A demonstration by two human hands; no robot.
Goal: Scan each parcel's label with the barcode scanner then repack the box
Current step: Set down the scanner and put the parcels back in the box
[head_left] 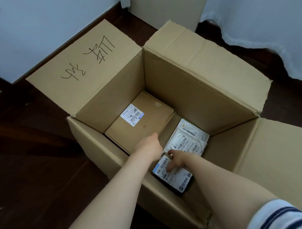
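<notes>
A large open cardboard box (194,89) stands on the floor with its flaps spread. Inside lie a flat brown parcel (147,118) with a white label, a white padded mailer (187,138) with barcode labels, and a dark parcel (176,176) with a white label near the front wall. My left hand (148,145) reaches down beside the brown parcel's near right edge, with its fingers hidden below. My right hand (175,160) rests on the dark parcel's label, fingers spread at its left end. No barcode scanner is in view.
Dark wooden floor (28,153) surrounds the box. A pale wall (32,32) runs at the back left, a beige cabinet (165,7) behind the box, and white fabric (263,24) hangs at the back right. The left flap bears handwritten marks.
</notes>
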